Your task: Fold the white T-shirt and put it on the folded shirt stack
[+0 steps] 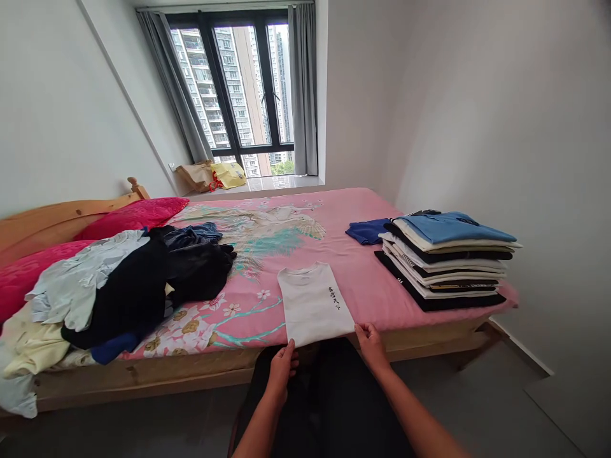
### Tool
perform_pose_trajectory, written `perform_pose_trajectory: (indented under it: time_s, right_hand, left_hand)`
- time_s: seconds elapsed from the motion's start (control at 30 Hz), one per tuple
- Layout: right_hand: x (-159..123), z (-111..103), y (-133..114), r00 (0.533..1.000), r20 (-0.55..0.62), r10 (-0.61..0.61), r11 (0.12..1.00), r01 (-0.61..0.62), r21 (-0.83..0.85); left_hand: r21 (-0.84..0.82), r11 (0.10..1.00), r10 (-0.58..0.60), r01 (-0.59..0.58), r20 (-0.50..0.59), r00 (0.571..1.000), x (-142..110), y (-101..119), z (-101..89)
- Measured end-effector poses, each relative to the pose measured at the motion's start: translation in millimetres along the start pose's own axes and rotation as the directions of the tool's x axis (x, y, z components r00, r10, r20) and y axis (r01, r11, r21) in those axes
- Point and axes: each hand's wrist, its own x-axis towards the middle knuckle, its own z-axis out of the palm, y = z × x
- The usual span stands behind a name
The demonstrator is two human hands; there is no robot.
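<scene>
A white T-shirt [310, 305], folded into a rectangle with its neckline away from me, lies at the near edge of the bed. Dark handwritten-style characters run down its right side. My left hand [282, 367] pinches the near left corner, and my right hand [370, 345] pinches the near right corner. On the right rises a tall stack of folded clothes [446, 267] with a blue shirt [458, 227] on top. A folded dark blue garment [366, 231] rests beside the stack. To the left is a loose heap of clothes [138, 273], white, black and cream.
The bed has a pink patterned sheet [267, 245] and a wooden headboard [62, 215] at left, with red pillows [138, 216] against it. A paper bag [195, 175] and a yellow bag [230, 175] sit on the windowsill. A wall [525, 127] stands beyond the stack.
</scene>
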Motion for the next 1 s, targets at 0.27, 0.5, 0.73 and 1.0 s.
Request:
perform_pose_trajectory:
  time_s: [0.27,0.5,0.73,1.0]
  right_hand:
    - [-2,7,-10,0.959,0.081,0.270,0.945,-0.280,0.171]
    - [-7,4,-16,0.934,0.155,0.323,0.864,-0.358,0.353]
    - [-12,32,-28,0.905,0.209,0.371,0.710,-0.422,0.565]
    - [-4,30,-37,0.942,-0.095,0.321,0.721,-0.178,0.669]
  left_hand:
    - [-0.099,0.994,-0.039,0.046,0.068,0.997,6,9,2.9]
    - [-0.159,0.982,-0.079,0.104,0.157,0.984,9,10,-0.3]
    - [-0.246,0.953,-0.109,0.177,0.264,0.958,10,27,4.3]
    - [-0.115,0.960,-0.176,0.256,0.466,0.867,-31,5,36.7]
